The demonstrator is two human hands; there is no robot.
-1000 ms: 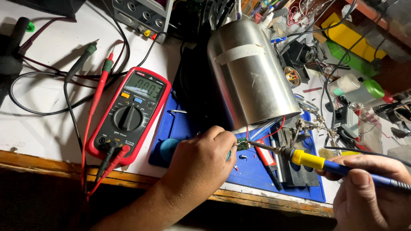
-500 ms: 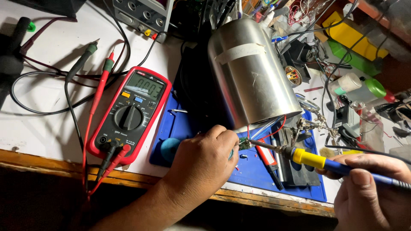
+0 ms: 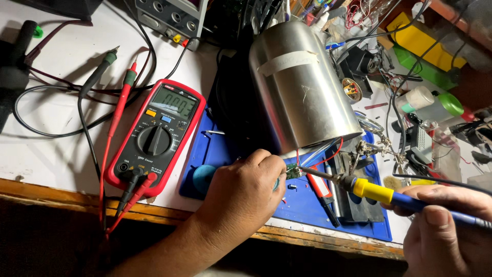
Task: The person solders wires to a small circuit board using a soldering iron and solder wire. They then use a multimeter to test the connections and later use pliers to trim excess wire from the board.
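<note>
My left hand (image 3: 241, 197) rests on the blue work mat (image 3: 307, 205) and pinches a small green circuit board (image 3: 293, 172) at its fingertips. My right hand (image 3: 446, 231) grips a soldering iron (image 3: 374, 192) with a yellow and blue handle; its metal tip touches the small board. Red and black wires run from the board up to a shiny metal cylinder (image 3: 302, 82) with a strip of tape, which lies tilted just behind.
A red multimeter (image 3: 156, 136) with red and black probe leads (image 3: 120, 97) lies left of the mat. A helping-hands clamp (image 3: 376, 149), bottles (image 3: 425, 100), tools and tangled wires crowd the right side. The wooden bench edge (image 3: 61, 197) runs along the front.
Both hands hold nearly still; the soldering iron tip stays at the small board, shifting only slightly.
</note>
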